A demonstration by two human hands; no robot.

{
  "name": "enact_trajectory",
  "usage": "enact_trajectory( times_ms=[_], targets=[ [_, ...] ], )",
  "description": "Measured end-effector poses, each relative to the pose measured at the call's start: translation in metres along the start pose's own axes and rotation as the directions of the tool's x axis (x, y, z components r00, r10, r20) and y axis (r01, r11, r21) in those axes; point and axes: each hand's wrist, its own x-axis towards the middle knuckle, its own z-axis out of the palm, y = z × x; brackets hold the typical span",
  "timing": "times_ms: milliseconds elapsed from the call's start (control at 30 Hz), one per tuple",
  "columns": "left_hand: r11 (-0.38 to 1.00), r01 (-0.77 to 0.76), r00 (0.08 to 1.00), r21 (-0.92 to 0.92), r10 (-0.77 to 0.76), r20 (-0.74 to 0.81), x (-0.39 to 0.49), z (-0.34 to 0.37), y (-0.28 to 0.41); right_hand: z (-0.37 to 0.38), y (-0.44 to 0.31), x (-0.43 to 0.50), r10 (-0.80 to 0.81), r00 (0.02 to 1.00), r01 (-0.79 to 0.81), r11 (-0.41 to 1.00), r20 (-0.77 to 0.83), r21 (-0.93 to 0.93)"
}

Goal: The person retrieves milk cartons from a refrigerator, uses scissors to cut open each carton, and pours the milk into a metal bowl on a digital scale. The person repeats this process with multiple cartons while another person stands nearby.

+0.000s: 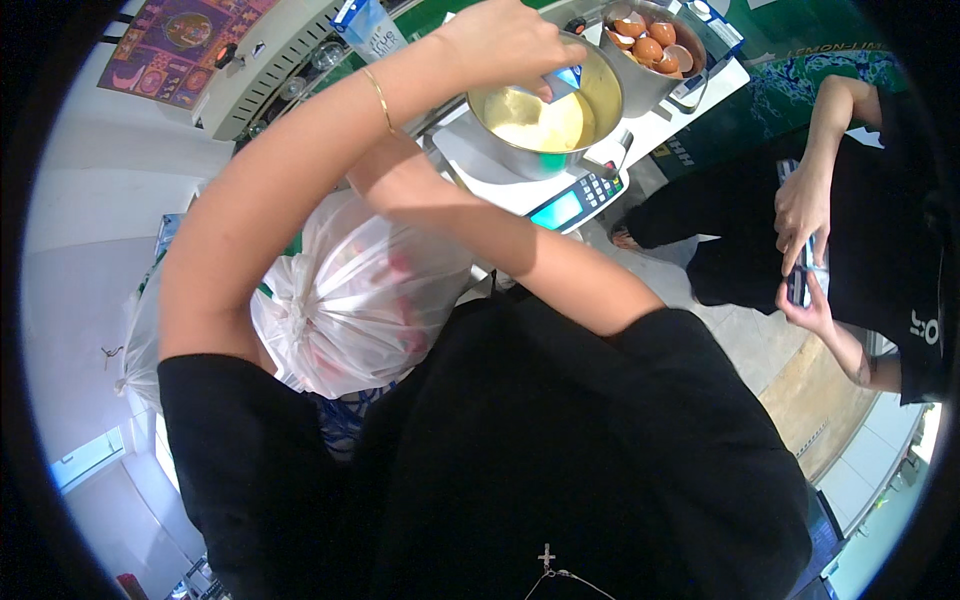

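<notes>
My left hand [517, 52], with a thin bracelet at the wrist, grips a blue carton [564, 81] tipped over a steel pot [616, 94]. Inside that pot lies a pale yellow mixture [551, 124]. The pot stands on a digital kitchen scale [487, 169] whose display [559, 211] is lit. My right forearm [525, 244] crosses beneath the left one, and my right hand is hidden behind it. Beside the left hand stands a blue and white milk carton [371, 30].
A second steel pot [634, 86] holds several brown eggshells [651, 49]. A knotted white plastic bag [360, 300] bulges below my forearms. To the right, a person in black [870, 225] handles a small dark and silver object [806, 274]. Another carton [712, 26] stands behind the second pot.
</notes>
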Motion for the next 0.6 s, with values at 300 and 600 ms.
enact_trajectory(
  times_ms=[300,600],
  targets=[
    [0.993,-0.109,0.982,-0.035,0.102,-0.16,-0.009,-0.001,-0.007,-0.207,-0.013,-0.065,0.264,0.858,-0.377,0.906,-0.44,-0.193],
    [0.999,-0.028,0.996,-0.029,0.025,-0.084,-0.02,-0.008,-0.006,-0.221,0.044,-0.044,0.231,0.973,-0.202,0.857,0.003,-0.475]
  ],
)
